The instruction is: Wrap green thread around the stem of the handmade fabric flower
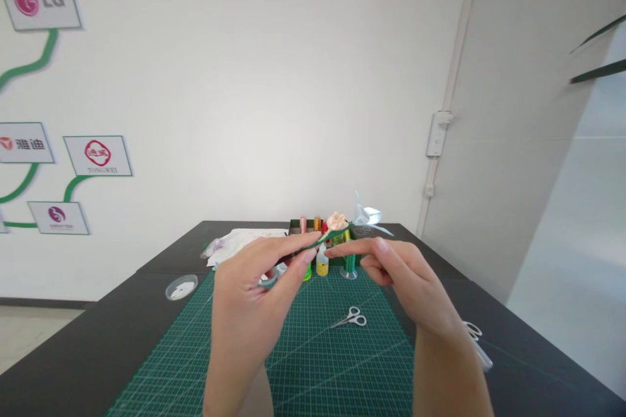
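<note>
Both my hands are raised over a green cutting mat [313, 365]. My left hand [254, 287] pinches a thin green stem [327, 238] that ends in a small peach flower [336, 219]; a roll of green tape [268, 281] hangs at its fingers. My right hand [391, 267] is closed, with thumb and forefinger pinched on the same stem from the right. Small white-handled scissors [351, 318] lie on the mat below the hands.
A black table [98, 345] carries the mat. At its far end stand thread spools and small bottles [321, 264], a white ribbon bow [368, 216], white cloth [247, 240] and a clear round lid [181, 287]. More scissors [473, 332] lie at right.
</note>
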The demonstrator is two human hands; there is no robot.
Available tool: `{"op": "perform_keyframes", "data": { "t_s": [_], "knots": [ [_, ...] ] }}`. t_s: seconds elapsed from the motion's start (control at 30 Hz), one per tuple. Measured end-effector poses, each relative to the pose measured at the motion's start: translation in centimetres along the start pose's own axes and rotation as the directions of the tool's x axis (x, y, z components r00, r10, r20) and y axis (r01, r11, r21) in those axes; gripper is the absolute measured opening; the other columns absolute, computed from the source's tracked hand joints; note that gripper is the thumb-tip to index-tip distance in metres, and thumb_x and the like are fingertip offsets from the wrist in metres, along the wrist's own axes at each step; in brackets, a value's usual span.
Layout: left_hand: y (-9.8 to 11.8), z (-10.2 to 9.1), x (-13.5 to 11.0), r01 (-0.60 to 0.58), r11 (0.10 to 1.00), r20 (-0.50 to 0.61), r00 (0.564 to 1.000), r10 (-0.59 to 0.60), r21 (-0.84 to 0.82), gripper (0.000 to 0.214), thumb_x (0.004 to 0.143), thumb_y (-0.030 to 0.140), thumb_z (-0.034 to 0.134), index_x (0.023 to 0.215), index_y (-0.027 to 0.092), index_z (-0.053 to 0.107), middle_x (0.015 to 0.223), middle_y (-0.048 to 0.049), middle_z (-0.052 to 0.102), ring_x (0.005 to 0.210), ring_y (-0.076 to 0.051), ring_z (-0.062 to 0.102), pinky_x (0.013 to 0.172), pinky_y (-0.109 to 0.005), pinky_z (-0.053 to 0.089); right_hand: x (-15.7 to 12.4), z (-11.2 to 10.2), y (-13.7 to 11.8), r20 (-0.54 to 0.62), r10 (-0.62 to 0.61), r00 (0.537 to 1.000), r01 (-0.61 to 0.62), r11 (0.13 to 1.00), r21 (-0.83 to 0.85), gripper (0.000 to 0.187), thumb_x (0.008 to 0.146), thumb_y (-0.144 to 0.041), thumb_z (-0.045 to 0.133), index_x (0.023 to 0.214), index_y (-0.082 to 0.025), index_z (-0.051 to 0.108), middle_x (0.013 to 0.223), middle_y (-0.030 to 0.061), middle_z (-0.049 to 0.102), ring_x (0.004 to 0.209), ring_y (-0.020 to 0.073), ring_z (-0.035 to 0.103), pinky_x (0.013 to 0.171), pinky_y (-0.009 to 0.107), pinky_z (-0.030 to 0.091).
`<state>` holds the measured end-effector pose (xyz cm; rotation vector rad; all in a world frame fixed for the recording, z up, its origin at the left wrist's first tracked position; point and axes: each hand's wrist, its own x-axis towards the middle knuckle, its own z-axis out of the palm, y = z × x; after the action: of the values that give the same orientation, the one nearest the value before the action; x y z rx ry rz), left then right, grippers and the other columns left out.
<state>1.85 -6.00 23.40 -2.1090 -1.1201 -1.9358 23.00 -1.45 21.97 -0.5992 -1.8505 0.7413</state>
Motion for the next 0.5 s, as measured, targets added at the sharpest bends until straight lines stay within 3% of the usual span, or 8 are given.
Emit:
{"op": "perform_keyframes", "data": {
  "t_s": [0.13, 0.27, 0.4, 0.5],
  "knots": [
    [0.0, 0.0, -0.1, 0.004, 1.0, -0.005, 1.0, -0.004, -0.026, 0.026, 0.091, 0.015, 0.071, 0.103, 0.035, 0.081, 0.093, 0.006, 0.08, 0.072, -0.011, 0.067, 0.062, -0.025, 0.053, 0.3, 0.7, 0.1, -0.271, -0.038, 0.962, 0.068, 0.992, 0.102, 0.05, 0.105, -0.046, 0.043, 0.08, -0.018, 0.076, 0.051, -0.0044, 0.037, 0.05, 0.0109, 0.03, 0.051, 0.027, 0.028],
    [0.0, 0.1, -0.1, 0.021, 0.998, -0.012, 1.0, -0.022, -0.061, 0.026, 0.09, 0.015, 0.072, 0.102, 0.037, 0.081, 0.093, 0.0083, 0.08, 0.071, -0.009, 0.066, 0.06, -0.023, 0.052, 0.6, 1.2, -0.5, -0.362, 0.017, 0.932, 0.062, 0.976, 0.208, 0.042, 0.101, -0.042, 0.054, 0.068, -0.019, 0.063, 0.067, 0.0021, 0.065, 0.05, 0.0087, 0.044, 0.05, 0.024, 0.036],
    [0.0, 0.0, -0.1, 0.038, 0.998, -0.017, 0.999, -0.039, -0.054, 0.026, 0.09, 0.015, 0.073, 0.101, 0.037, 0.081, 0.087, 0.0096, 0.079, 0.069, -0.009, 0.064, 0.061, -0.024, 0.051, 0.9, 1.0, -0.4, -0.457, 0.057, 0.888, 0.051, 0.974, 0.22, 0.037, 0.098, -0.04, 0.057, 0.069, -0.018, 0.063, 0.074, 0.0035, 0.07, 0.05, 0.0074, 0.052, 0.047, 0.023, 0.039],
    [-0.1, -0.2, 0.0, 0.044, 0.998, -0.014, 0.999, -0.045, -0.042, 0.026, 0.09, 0.015, 0.073, 0.1, 0.036, 0.081, 0.088, 0.0098, 0.079, 0.069, -0.01, 0.064, 0.06, -0.024, 0.05, 1.0, 0.8, -0.4, -0.558, 0.071, 0.827, 0.068, 0.972, 0.224, 0.03, 0.099, -0.04, 0.058, 0.079, -0.019, 0.067, 0.07, 0.0022, 0.07, 0.047, 0.0078, 0.052, 0.045, 0.023, 0.039]
  ]
}}
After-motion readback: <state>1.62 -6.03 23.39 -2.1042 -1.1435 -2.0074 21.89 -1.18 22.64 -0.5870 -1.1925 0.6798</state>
